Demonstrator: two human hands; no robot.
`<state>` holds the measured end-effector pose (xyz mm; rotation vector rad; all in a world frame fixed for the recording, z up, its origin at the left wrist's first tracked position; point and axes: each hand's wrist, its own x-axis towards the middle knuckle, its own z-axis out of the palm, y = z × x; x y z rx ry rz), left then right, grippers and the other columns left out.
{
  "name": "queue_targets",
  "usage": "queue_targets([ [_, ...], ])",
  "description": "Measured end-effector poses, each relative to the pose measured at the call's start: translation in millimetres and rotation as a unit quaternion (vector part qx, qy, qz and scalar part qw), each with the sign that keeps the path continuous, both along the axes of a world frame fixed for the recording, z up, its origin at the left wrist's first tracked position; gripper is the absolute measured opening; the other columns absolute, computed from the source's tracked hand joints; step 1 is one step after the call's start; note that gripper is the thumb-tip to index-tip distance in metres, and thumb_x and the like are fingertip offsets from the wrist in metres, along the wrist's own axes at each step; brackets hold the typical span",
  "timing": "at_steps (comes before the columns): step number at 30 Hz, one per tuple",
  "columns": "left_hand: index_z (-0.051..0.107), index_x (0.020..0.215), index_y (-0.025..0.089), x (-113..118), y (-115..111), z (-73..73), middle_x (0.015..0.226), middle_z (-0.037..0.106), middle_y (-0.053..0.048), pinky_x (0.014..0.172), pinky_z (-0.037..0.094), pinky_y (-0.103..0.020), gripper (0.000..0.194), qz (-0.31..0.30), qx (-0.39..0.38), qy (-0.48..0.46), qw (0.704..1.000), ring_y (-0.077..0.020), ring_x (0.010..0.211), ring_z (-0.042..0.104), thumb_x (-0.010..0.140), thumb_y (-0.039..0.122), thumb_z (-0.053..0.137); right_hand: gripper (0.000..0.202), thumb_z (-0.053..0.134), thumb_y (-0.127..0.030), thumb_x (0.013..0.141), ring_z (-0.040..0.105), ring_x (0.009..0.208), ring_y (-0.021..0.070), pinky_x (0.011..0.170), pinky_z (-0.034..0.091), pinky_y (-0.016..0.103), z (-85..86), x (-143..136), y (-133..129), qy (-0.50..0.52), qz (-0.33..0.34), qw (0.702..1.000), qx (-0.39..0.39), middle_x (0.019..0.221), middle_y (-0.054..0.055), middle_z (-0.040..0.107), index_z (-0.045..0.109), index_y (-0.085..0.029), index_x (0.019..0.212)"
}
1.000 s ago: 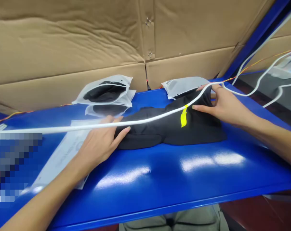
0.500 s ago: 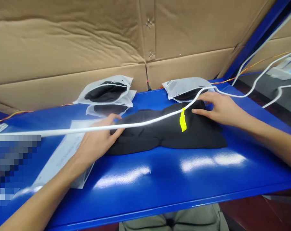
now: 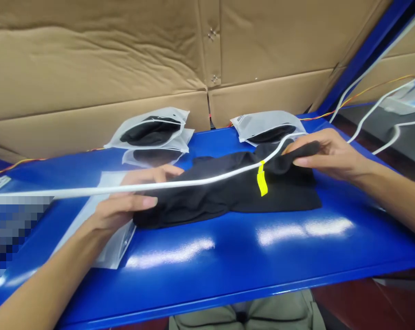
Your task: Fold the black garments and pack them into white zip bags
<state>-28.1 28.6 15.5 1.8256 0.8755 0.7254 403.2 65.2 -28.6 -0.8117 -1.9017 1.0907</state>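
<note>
A piece of folded black fabric, seemingly a garment point(image 3: 207, 197), lies lengthwise on the blue table; its exact kind does not show. At its left end is my left hand point(image 3: 125, 197), thumb over the top and fingers curled at the far side, closed around the cloth. My right hand point(image 3: 326, 153) pinches a raised flap at the right end between thumb and fingers. A white cable point(image 3: 193, 183) with a yellow tag point(image 3: 262, 182) crosses the view in front of the fabric. Partly beneath my left hand and forearm lies a flat frosted bag point(image 3: 111, 250).
Frosted bags with black contents sit at the back left point(image 3: 149, 130) and back right point(image 3: 262, 121) of the blue table point(image 3: 235, 256). Cardboard point(image 3: 97, 55) walls off the rear. More white cables point(image 3: 368, 114) run at the right.
My left hand has shifted left and toward me, stretching the fabric's left end outward. My right hand has moved right and now lifts a flap of the cloth.
</note>
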Motion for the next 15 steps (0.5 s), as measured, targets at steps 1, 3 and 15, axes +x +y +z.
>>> queue_targets([
  [1,0.06,0.067,0.017,-1,-1,1.3,0.113,0.073,-0.007,0.078,0.054,-0.039,0.041,-0.035,-0.009,-0.002,0.999,-0.0291,0.092,0.068,0.074,0.053,0.078,0.018,0.086,-0.04,0.085,0.075,0.077,0.0225,0.072,0.059,0.032,3.5,1,-1,0.001,0.028,1.0,-0.006,0.084,0.005,0.082,0.085,-0.024,0.091],
  [3,0.061,0.068,0.018,-2,-4,3.9,0.123,0.068,-0.007,0.087,0.055,-0.041,0.041,-0.11,-0.016,0.001,0.994,-0.0321,0.106,0.065,0.076,0.053,0.079,0.019,0.085,-0.042,0.085,0.078,0.077,0.0254,0.074,0.061,0.036,12.3,3,-4,-0.001,0.125,0.992,-0.034,0.08,0.006,0.082,0.086,-0.024,0.088],
  [15,0.084,0.082,0.025,18,-5,0.1,0.124,0.075,-0.011,0.109,0.05,-0.048,0.058,-0.229,-0.034,0.054,0.971,-0.0362,0.118,0.065,0.092,0.077,0.061,0.049,0.072,-0.048,0.099,0.082,0.088,0.0252,0.081,0.063,0.033,22.6,-24,-26,-0.036,0.45,0.853,-0.261,0.111,0.018,0.083,0.076,-0.013,0.132],
])
